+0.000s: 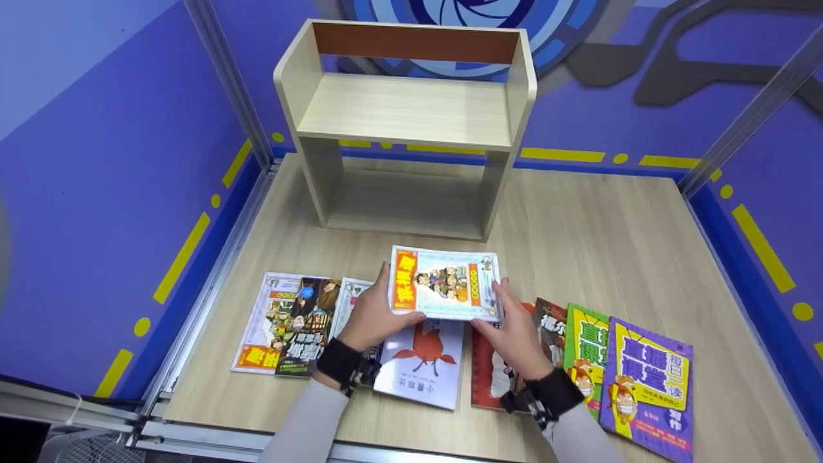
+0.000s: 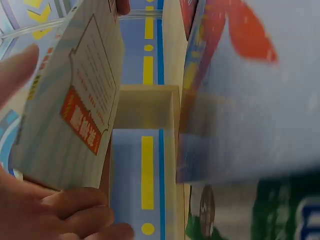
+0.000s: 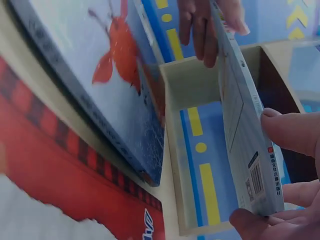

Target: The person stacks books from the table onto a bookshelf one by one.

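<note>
A light blue book (image 1: 443, 283) with a yellow-on-red title and a cartoon crowd on its cover is held in front of the shelf, face up. My left hand (image 1: 376, 315) grips its left end, thumb on the cover and fingers beneath. At the other end my right hand (image 1: 517, 337) pinches it the same way. The left wrist view shows its back cover (image 2: 85, 100), and the right wrist view its spine (image 3: 265, 165). Below the hands lies a pale book (image 1: 421, 373) with a red bird-like figure, partly hidden by the held one.
A two-tier wooden shelf (image 1: 411, 109) stands at the back of the table (image 1: 591, 238). Left lie a crowd-cover book (image 1: 263, 328) and a dark book (image 1: 308, 341), overlapping. Right are a red book (image 1: 485, 373), a green book (image 1: 588, 341) and a purple book (image 1: 649, 386).
</note>
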A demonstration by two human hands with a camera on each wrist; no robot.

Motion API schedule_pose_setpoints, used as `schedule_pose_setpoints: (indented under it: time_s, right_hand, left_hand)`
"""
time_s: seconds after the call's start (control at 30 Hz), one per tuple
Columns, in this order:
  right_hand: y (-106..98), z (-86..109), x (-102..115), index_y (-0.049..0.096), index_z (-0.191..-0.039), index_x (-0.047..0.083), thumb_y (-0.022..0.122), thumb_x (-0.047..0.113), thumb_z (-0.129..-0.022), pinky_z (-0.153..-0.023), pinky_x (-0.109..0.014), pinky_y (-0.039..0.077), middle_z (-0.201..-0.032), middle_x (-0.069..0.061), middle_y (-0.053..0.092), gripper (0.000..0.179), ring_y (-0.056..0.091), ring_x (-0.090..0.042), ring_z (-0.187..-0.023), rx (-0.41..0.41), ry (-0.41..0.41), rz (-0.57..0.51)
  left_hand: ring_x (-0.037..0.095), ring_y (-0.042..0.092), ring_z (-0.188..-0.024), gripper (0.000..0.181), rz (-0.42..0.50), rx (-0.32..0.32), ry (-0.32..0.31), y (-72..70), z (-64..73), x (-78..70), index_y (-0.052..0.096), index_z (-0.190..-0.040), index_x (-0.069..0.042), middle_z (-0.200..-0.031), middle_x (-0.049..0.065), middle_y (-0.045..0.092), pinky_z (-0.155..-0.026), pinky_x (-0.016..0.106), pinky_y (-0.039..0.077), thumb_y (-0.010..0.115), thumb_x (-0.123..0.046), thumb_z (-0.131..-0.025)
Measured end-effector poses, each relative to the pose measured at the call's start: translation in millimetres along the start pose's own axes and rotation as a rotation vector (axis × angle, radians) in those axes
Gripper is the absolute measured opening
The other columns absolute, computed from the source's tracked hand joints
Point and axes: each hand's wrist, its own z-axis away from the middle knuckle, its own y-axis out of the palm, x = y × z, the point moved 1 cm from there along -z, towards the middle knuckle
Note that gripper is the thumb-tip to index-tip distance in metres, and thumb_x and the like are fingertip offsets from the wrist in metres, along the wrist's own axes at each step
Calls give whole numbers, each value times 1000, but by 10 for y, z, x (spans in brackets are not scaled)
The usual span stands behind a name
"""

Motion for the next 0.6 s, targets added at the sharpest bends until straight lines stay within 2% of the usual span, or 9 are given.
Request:
schedule_pose_setpoints:
  time_s: [0.07, 0.1, 0.17, 0.2, 0.3, 0.43, 0.5, 0.6]
  right_hand:
    - [8, -99, 5, 38, -162, -1, 85, 15, -91, -130, -56, 28, -172, -32, 23, 87, 27, -46, -160, 15, -23, 50]
    - [15, -153, 6, 39, -162, -2, 85, 15, -91, -130, -57, 28, -171, -33, 22, 86, 26, -47, -160, 21, -38, 64]
    - [21, -300, 29, 39, -161, -3, 84, 15, -91, -130, -57, 28, -171, -35, 21, 86, 26, -48, -160, 31, -68, 82]
    - [28, -372, 42, 39, -161, -4, 84, 15, -91, -130, -57, 28, -171, -36, 21, 85, 26, -49, -159, 35, -80, 86]
    - [78, -587, 75, 40, -159, -6, 82, 14, -92, -130, -58, 29, -170, -37, 20, 82, 27, -51, -158, 46, -112, 88]
    - [201, -850, 48, 42, -157, -9, 81, 15, -93, -129, -57, 30, -167, -40, 24, 79, 31, -52, -156, 54, -147, 123]
    - [255, -1006, 39, 44, -155, -10, 82, 14, -92, -129, -57, 31, -166, -42, 27, 77, 32, -52, -156, 52, -158, 130]
    - [320, -1234, 7, 46, -153, -10, 82, 13, -92, -130, -56, 31, -164, -42, 29, 75, 31, -52, -156, 57, -149, 118]
  left_hand:
    - [36, 65, -130, 136, -18, 65, -13, -56, -68, 44, 8, -172, -8, -158, 24, 52, -118, 53, 49, 93, -52, -75]
    - [40, 55, -143, 136, -34, 92, -18, -81, -110, 70, 5, -172, -9, -168, 25, 39, -124, 55, 41, 92, -51, -77]
    - [45, 34, -158, 134, -69, 131, -17, -142, -233, 108, 1, -172, -9, -177, 23, 13, -131, 58, 27, 90, -50, -80]
    - [47, 24, -161, 133, -89, 143, -12, -171, -298, 131, 0, -171, -8, -177, 23, 6, -131, 59, 22, 89, -50, -82]
    - [49, 18, -162, 129, -130, 158, 13, -263, -505, 207, 0, -171, -4, -178, 24, 3, -132, 62, 17, 87, -47, -85]
    - [43, 15, -164, 125, -161, 158, 63, -369, -774, 336, 3, -170, 0, -178, 26, 6, -134, 59, 18, 85, -45, -87]
    - [40, 19, -164, 123, -158, 162, 86, -440, -931, 379, 5, -170, 0, -177, 26, 11, -135, 54, 20, 85, -42, -87]
    - [42, 38, -156, 119, -129, 166, 98, -519, -1160, 438, 10, -170, -1, -172, 26, 30, -132, 53, 29, 87, -36, -86]
